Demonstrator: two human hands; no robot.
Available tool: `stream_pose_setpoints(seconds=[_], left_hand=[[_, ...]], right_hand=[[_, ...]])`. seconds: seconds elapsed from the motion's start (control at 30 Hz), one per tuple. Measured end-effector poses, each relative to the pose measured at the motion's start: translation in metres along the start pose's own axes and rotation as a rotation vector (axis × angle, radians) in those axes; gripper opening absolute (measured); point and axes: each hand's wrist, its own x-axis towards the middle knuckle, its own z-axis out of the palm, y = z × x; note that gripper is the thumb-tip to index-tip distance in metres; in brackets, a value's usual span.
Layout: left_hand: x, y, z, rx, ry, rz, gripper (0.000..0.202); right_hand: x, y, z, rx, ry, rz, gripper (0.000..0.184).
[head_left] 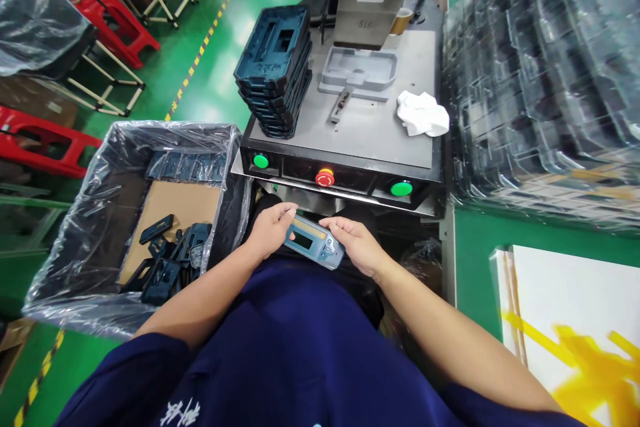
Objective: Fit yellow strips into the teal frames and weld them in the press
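Note:
Both of my hands hold a small blue-grey device panel (314,242) with a dark display window and buttons, low over my lap in front of the press machine. My left hand (269,229) grips its left end with the fingers curled over the top edge. My right hand (354,245) closes on its right end. Just ahead is the machine's front panel with two green buttons (261,161) and a red stop button (325,178). A grey fixture nest (358,71) sits on the machine's metal plate (373,130) under the press head.
A stack of dark teal plastic housings (275,70) stands on the plate's left, a white cloth (423,113) on its right. A plastic-lined cardboard box (107,213) with several dark parts sits at my left. Clear blister trays (540,73) pile up at right. Red stools stand far left.

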Motion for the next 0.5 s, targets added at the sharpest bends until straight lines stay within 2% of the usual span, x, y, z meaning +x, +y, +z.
stream_pose_setpoints(seconds=[0.23,0.33,0.4,0.5], left_hand=[[-0.005,0.007,-0.002,-0.168,-0.028,-0.071,0.047],[-0.004,0.006,-0.003,-0.239,-0.036,-0.098,0.053],[-0.005,0.007,-0.005,-0.295,-0.017,-0.1,0.057],[-0.009,0.009,-0.009,-0.367,0.043,-0.099,0.063]], right_hand=[[0.001,0.004,-0.002,-0.002,-0.017,0.0,0.055],[0.002,0.003,-0.004,-0.127,-0.027,-0.036,0.052],[-0.001,-0.002,-0.006,-0.336,-0.021,-0.179,0.048],[-0.012,-0.016,-0.009,-0.671,-0.06,-0.521,0.056]])
